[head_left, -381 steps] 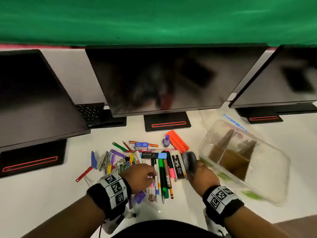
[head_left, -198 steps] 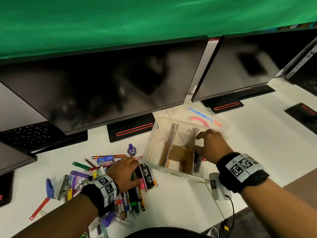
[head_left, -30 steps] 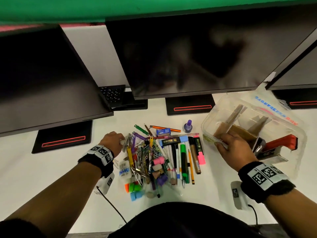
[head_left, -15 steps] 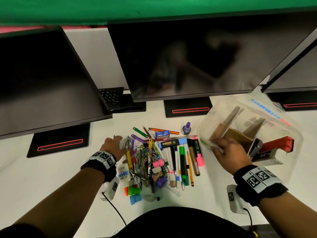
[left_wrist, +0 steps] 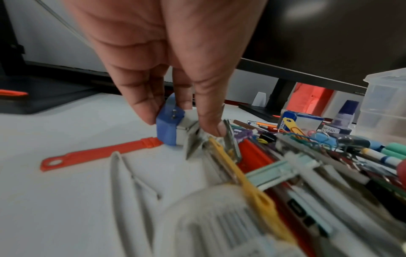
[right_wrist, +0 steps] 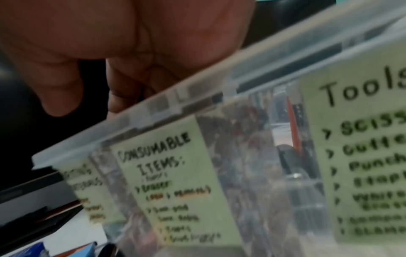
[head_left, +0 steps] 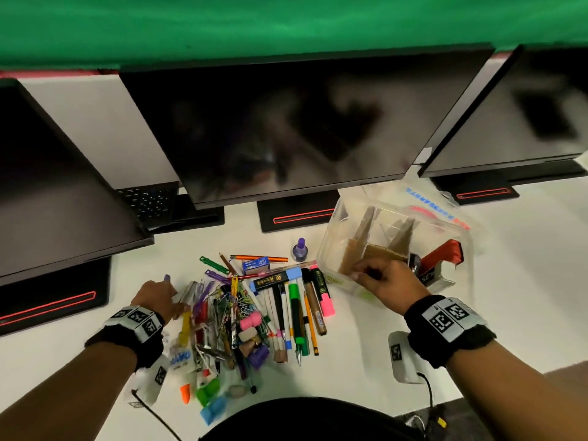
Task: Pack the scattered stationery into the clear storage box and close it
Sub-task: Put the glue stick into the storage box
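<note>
The scattered stationery (head_left: 254, 316) lies in a heap of pens, markers, clips and erasers in the middle of the white desk. At its left edge my left hand (head_left: 165, 289) pinches a blue and metal staple remover (left_wrist: 169, 128) between fingers and thumb. The clear storage box (head_left: 337, 237) stands open to the right, with cardboard dividers (head_left: 362, 237) and a red tool (head_left: 442, 253) inside. My right hand (head_left: 359, 275) grips its near rim, fingers curled over the edge (right_wrist: 123, 97). Green labels (right_wrist: 167, 173) on the box wall read "Consumable items" and "Tools".
Three dark monitors (head_left: 286, 128) on black stands line the back of the desk. The box lid (head_left: 439, 211) lies behind the box. A purple ink bottle (head_left: 299, 249) stands between heap and box. An orange plastic strip (left_wrist: 98, 153) lies left of the staple remover.
My left hand has stayed at the heap's left edge, its fingers now around the staple remover. The right hand keeps hold of the box rim, and the box sits slightly nearer the pens.
</note>
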